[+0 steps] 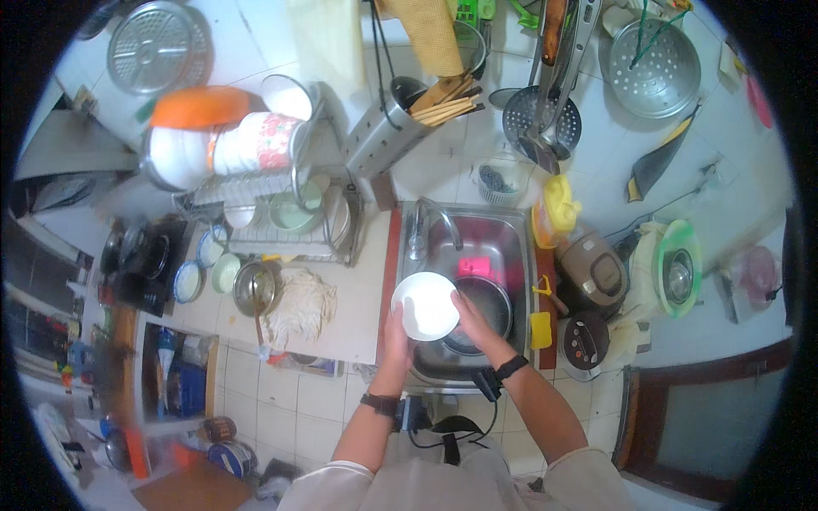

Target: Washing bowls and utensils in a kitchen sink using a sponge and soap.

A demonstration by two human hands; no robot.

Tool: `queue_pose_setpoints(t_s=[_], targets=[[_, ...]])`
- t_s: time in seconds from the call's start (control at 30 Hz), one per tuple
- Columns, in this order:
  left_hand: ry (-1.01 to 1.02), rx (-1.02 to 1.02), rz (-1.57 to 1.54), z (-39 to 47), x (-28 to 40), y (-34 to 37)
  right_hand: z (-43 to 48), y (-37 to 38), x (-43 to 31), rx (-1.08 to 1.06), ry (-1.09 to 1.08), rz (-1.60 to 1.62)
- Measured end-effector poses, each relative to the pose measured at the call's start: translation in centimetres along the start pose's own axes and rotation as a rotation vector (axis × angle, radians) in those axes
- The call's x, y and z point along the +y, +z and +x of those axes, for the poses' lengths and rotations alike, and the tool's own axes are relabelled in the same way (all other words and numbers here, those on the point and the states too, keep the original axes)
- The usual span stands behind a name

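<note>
A white bowl [424, 305] is held between my two hands over the left front part of the steel sink [434, 367]. My left hand [397, 338] grips its left rim, and my right hand [474, 322] has the right rim. Below and to the right of the bowl, a dark round pan [492, 306] lies in the basin, partly hidden by the bowl and my right hand. Behind the pan there is a bright pink object [475, 267]. The chrome faucet [452, 227] arches over the basin from the back left.
Left of the sink, a crumpled cloth [300, 306] and a metal bowl [254, 290] rest on the counter before a dish rack [281, 246]. A yellow bottle [555, 214], a yellow sponge [540, 329] and a rice cooker [591, 268] stand on the right. Utensils [543, 121] hang behind.
</note>
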State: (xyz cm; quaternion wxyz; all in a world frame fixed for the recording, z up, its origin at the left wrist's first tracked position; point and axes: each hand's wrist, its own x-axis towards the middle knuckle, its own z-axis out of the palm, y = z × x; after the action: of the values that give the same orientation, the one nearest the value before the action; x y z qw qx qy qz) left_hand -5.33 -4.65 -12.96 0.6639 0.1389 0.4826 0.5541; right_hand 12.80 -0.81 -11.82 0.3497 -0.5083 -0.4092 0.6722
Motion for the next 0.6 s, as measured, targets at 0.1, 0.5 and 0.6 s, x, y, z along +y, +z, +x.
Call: queue_pose_setpoints(t_s=[0.1, 0.5, 0.6], targets=[[0.077, -0.115, -0.007, -1.0, 0.6, -1.5, 0.2, 1.9, -0.7, -0.092, -0.065, 0.020], [0.150, 0.163, 0.287, -3.6, 11.8, -9.2, 2.5, 15.7, -2.6, 0.041, -0.276, -0.188], [0.276, 0.210, 0.299, 0.7, 14.8, -16.1, 3.7, 21.5, -4.5, -0.054, -0.132, -0.089]])
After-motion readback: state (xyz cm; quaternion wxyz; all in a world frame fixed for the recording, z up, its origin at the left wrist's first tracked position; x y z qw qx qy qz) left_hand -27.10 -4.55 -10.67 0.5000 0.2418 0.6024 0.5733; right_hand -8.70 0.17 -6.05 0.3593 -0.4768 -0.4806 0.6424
